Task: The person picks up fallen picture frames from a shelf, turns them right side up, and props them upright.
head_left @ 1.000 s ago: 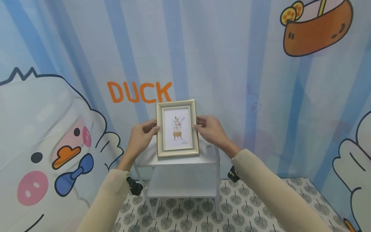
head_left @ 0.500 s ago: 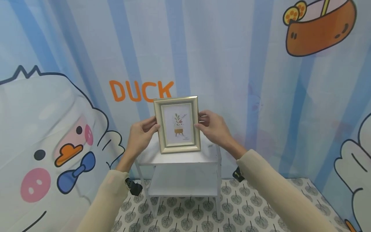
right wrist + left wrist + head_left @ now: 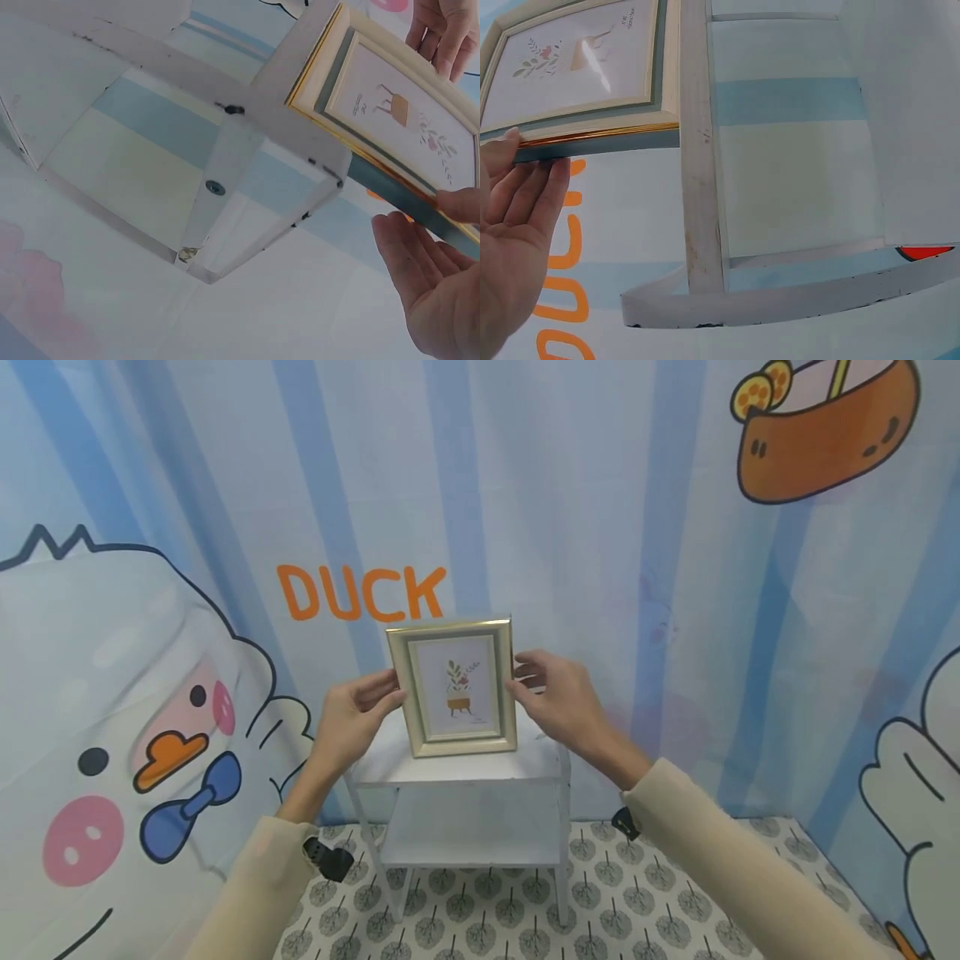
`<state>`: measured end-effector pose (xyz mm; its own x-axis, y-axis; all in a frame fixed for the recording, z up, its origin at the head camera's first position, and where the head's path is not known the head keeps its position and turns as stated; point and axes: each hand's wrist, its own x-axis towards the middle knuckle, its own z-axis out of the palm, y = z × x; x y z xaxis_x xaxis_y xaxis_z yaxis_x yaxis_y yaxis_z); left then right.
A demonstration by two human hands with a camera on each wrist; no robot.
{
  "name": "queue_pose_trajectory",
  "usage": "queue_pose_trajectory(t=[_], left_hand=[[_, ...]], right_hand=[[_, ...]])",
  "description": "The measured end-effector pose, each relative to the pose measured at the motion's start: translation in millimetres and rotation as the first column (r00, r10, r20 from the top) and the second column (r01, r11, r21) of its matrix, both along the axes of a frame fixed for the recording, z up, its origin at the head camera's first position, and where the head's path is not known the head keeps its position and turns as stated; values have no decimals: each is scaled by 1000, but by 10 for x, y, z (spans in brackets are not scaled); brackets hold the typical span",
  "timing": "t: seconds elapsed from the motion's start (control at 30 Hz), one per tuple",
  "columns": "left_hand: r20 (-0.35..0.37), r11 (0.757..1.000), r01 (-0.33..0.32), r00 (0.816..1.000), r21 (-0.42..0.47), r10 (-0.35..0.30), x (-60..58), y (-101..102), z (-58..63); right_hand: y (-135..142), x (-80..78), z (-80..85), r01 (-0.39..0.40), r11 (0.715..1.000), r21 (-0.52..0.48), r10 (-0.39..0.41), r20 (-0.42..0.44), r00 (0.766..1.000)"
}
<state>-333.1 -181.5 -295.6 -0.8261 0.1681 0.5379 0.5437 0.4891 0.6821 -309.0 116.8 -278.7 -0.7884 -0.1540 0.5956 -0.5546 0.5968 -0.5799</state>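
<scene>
A cream-and-gold picture frame (image 3: 462, 748) stands, leaning slightly, on the top of a small white table (image 3: 382, 758). Its print, a potted plant on a legged stand, faces the head camera. My left hand (image 3: 348, 727) holds the frame's left side, thumb at the front edge and fingers along the side. On the opposite side my right hand (image 3: 566, 703) holds it the same way, the thumb on the front edge and the fingers reaching behind. In the right wrist view, the right thumb (image 3: 459, 204) lies on the frame's edge. The back of the frame is hidden.
Below the tabletop is a lower white shelf (image 3: 472, 827). A striped blue curtain (image 3: 585, 527) with DUCK lettering (image 3: 360, 593) hangs close behind the table. The floor (image 3: 517, 910) has a grey tree pattern.
The frame has turned and tilted a little, its top left corner shifting left. Its lower edge sits slightly farther back. My left hand has moved slightly left, my right hand slightly right.
</scene>
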Motion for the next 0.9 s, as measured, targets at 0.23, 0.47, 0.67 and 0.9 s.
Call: queue_pose_trajectory(t=[0.23, 0.47, 0.67, 0.9], left_hand=[[3, 1000, 14, 1000, -5, -14, 7, -16, -7], [7, 1000, 4, 1000, 13, -4, 19, -5, 2], [-4, 999, -8, 1000, 31, 8, 29, 32, -1], [-22, 998, 24, 1000, 60, -23, 66, 79, -17]], right_hand=[[-66, 77, -4, 29, 999, -46, -30, -19, 999], [-125, 144, 40, 46, 997, -69, -43, 54, 998], [-145, 131, 66, 45, 996, -81, -37, 101, 994], [-136, 35, 97, 54, 990, -129, -31, 172, 985]])
